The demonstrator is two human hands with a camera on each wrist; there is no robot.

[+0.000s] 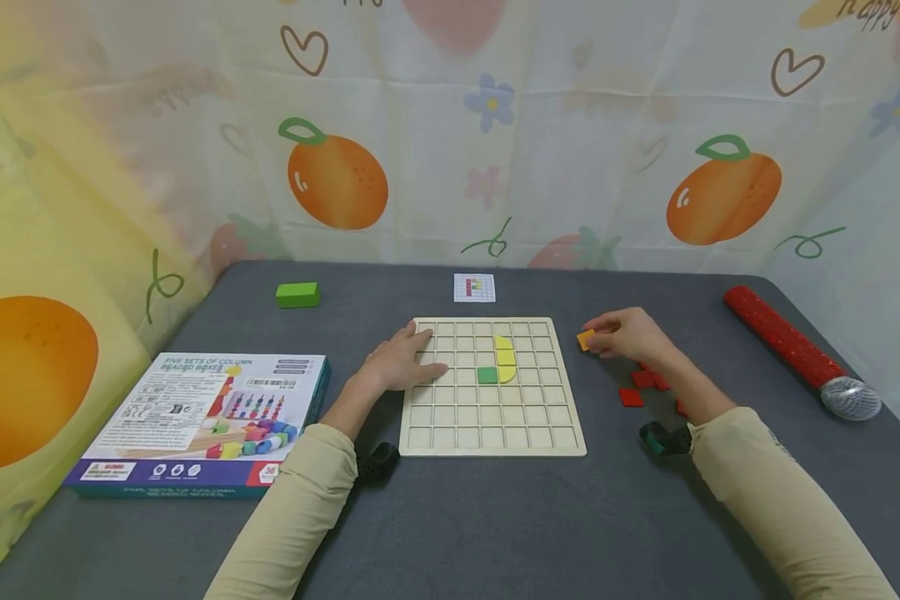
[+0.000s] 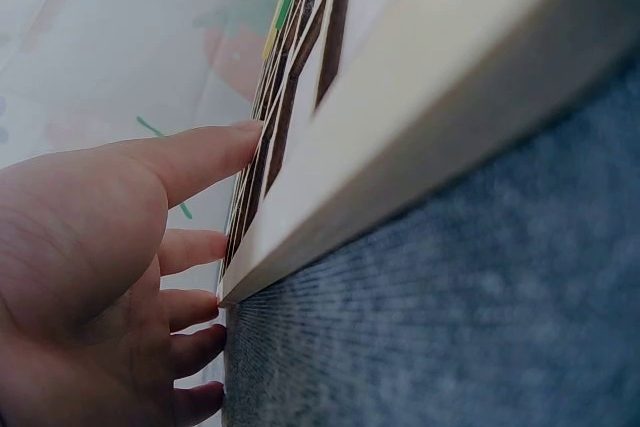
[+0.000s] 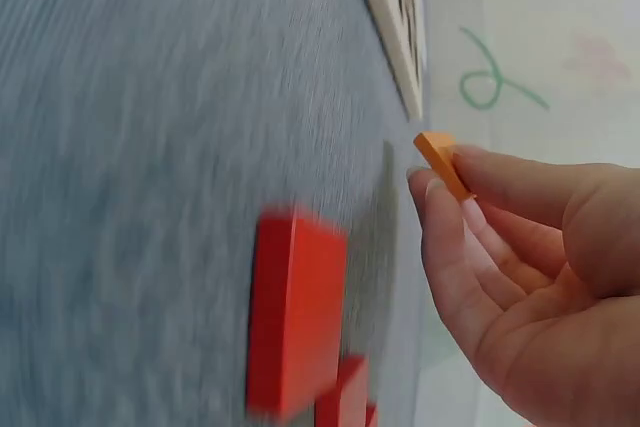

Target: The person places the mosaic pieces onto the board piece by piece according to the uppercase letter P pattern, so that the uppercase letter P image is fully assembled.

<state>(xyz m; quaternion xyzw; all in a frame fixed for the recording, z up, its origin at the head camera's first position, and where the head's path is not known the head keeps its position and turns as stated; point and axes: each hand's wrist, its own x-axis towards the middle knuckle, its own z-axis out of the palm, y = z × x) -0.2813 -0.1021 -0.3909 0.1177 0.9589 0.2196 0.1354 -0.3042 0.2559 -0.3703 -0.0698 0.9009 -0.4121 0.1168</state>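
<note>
My right hand (image 1: pixel 630 335) pinches an orange tile (image 1: pixel 586 339) between thumb and fingertips, just right of the grid board (image 1: pixel 570 442). In the right wrist view the same orange tile (image 3: pixel 442 163) is held tilted above the table. My left hand (image 1: pixel 399 360) rests on the board's left edge, fingers spread, with the thumb on the grid in the left wrist view. On the board sit a green square tile (image 1: pixel 487 375) and a column of yellow pieces (image 1: pixel 506 357) with rounded ends. Several red tiles (image 1: pixel 631 397) lie beneath and beside my right forearm.
A small card with a coloured grid pattern (image 1: pixel 474 287) lies behind the board. At the back left is a green block (image 1: pixel 297 295); a boxed set (image 1: pixel 195 425) lies left of my left arm. A red microphone (image 1: pixel 802 350) lies at the right.
</note>
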